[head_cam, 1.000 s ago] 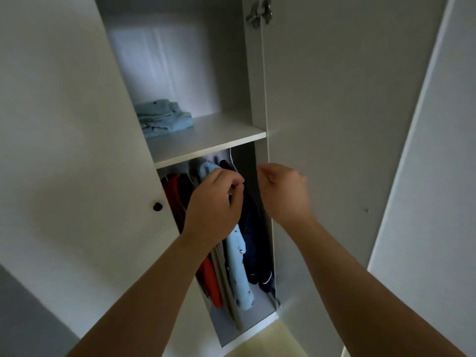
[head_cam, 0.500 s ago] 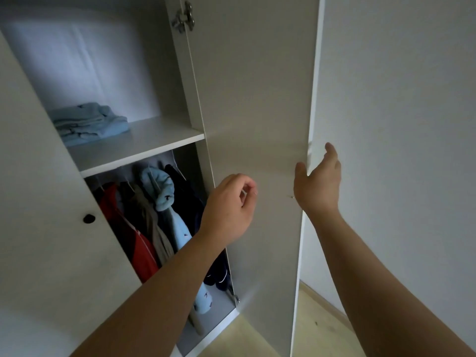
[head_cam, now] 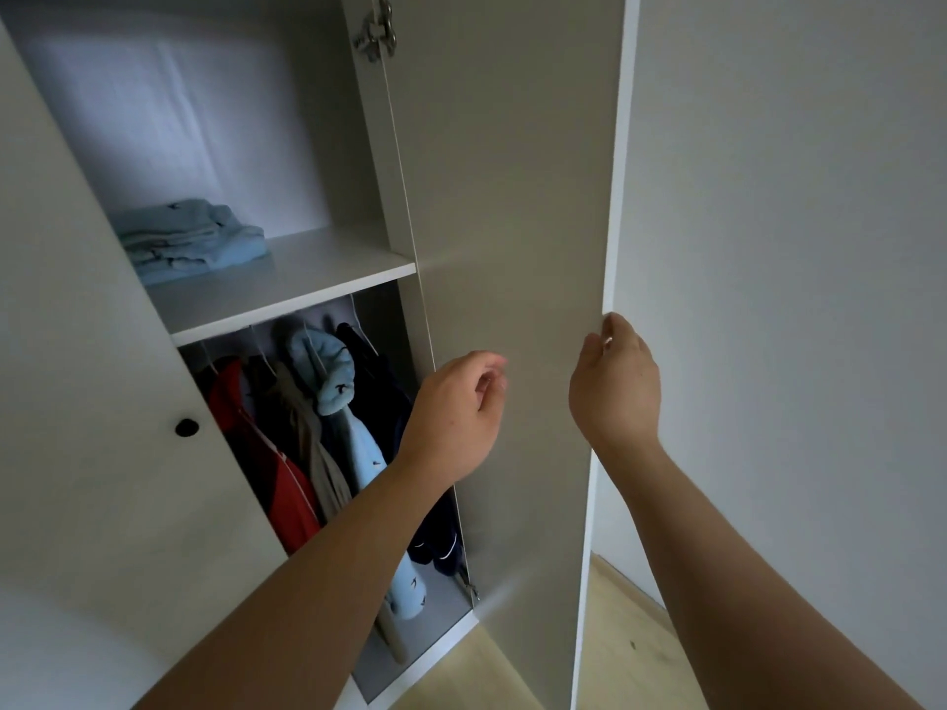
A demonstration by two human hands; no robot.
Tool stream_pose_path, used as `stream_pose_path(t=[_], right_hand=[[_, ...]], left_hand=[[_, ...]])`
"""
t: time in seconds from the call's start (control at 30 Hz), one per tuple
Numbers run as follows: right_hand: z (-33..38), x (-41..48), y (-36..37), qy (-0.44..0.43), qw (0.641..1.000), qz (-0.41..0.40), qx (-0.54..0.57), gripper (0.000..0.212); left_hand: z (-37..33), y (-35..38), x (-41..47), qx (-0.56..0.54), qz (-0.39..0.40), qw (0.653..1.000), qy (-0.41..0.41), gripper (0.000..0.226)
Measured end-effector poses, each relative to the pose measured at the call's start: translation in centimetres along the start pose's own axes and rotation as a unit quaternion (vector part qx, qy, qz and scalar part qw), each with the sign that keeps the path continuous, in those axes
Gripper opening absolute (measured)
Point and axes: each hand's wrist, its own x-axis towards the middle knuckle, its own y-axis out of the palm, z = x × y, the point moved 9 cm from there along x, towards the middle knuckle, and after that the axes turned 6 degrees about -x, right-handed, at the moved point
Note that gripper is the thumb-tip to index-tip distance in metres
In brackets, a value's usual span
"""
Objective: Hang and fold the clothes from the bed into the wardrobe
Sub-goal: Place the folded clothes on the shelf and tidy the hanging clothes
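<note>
Head view has the right hand [head_cam: 615,386] gripping the free edge of the open wardrobe door [head_cam: 512,222] right of centre, thumb on the inner face and fingers curled round the outer side. The left hand [head_cam: 456,412] hangs mid-frame in front of that inner face, fingers loosely curled, holding nothing. A folded light-blue pile [head_cam: 189,240] sits on the shelf [head_cam: 307,279] at centre left. The hanging garments [head_cam: 317,443], red, beige, light blue and navy, are packed into the compartment below it.

Swinging the door shut looks like the step in hand. The navy garment [head_cam: 382,397] hangs at the hinge end of the row, so the closing door could trap its fabric against the frame. The left hand lies in the door's path and could be knocked or pinched unless it draws back.

Half a second ago the right hand was spread open, just reaching the door edge; now it has closed onto it. A second ago both hands were up among the hanger hooks, and the left has since pulled clear.
</note>
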Motion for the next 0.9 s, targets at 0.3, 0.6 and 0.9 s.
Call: stream_pose_path(t=[0.3, 0.6, 0.9], right_hand=[[2.3, -1.1, 1.0, -0.021, 0.992, 0.084, 0.095, 0.036], [8.5, -3.1, 5.9, -0.062, 0.939, 0.231, 0.246, 0.018], [13.6, -4.6, 10.6, -0.119, 0.896, 0.322, 0.28, 0.016]], left_hand=[[-1.2, -0.9, 0.2, -0.034, -0.031, 0.999, 0.014, 0.028], [-0.7, -7.5, -2.2, -0.024, -0.148, 0.988, 0.042, 0.028], [2.1, -13.0, -4.4, 0.014, -0.179, 0.984, -0.003, 0.041]])
